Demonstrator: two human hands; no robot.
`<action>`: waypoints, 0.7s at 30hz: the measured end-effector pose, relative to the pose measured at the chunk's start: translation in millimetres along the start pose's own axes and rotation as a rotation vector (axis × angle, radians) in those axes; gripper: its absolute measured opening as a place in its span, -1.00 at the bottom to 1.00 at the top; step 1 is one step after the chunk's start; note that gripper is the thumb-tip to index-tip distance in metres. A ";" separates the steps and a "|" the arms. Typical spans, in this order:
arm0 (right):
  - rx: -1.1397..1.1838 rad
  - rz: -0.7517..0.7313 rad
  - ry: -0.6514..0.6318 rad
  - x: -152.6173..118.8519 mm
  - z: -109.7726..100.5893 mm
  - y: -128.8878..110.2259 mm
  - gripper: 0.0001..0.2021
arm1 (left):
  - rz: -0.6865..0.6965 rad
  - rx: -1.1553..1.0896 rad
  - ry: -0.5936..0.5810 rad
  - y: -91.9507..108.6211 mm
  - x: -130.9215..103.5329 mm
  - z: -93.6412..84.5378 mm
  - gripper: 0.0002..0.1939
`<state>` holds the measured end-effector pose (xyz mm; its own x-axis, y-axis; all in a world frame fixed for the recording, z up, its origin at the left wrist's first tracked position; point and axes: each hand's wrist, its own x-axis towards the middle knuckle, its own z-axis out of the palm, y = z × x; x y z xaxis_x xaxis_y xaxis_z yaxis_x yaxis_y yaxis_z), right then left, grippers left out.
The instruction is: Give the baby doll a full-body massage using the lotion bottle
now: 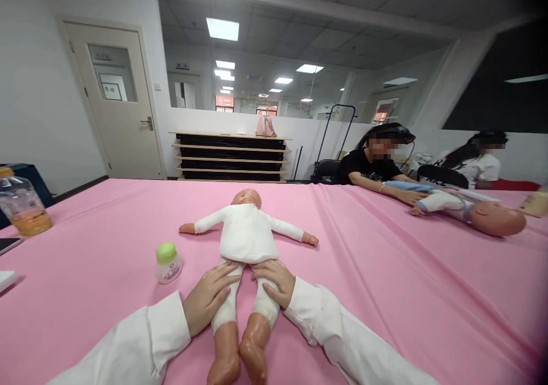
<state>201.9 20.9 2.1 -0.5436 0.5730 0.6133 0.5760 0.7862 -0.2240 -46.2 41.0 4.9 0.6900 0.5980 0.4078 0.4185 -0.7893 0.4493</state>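
A baby doll (pixel 248 233) in a white top and white leggings lies face up on the pink cloth (pixel 128 219), head away from me, arms spread, bare feet nearest. My left hand (pixel 209 296) rests on the doll's thigh at the left, fingers laid across the legging. On the other thigh lies my right hand (pixel 276 279), its fingers apart and pointing inward. Both hands are flat on the legs just below the hem of the top. Left of the doll stands a small jar (pixel 168 264) with a green lid.
At the left edge are a bottle (pixel 23 205) of orange liquid, a phone (pixel 8 245) and a white object (pixel 7 280). Far right, a person (pixel 377 156) in black touches another doll (pixel 466 209); a second person (pixel 479 156) sits beyond, near a yellowish container (pixel 535 203).
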 end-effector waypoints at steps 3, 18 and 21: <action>-0.044 0.091 0.027 -2.2 0.0 4.0 -0.59 | 0.094 0.025 -0.061 4.0 -3.8 -3.3 -0.63; 0.025 -0.331 -0.159 0.0 -30.8 -44.2 -0.59 | 0.358 -0.113 0.132 25.6 -18.2 -12.5 -0.70; -0.064 -0.154 -0.154 -2.2 -24.1 -28.7 -0.53 | 0.180 -0.028 0.105 18.6 -9.7 -11.4 -0.69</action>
<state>201.3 -8.5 25.4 -0.7120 0.4799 0.5125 0.5138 0.8536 -0.0854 -51.9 22.0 18.4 0.6861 0.4598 0.5637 0.2764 -0.8816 0.3827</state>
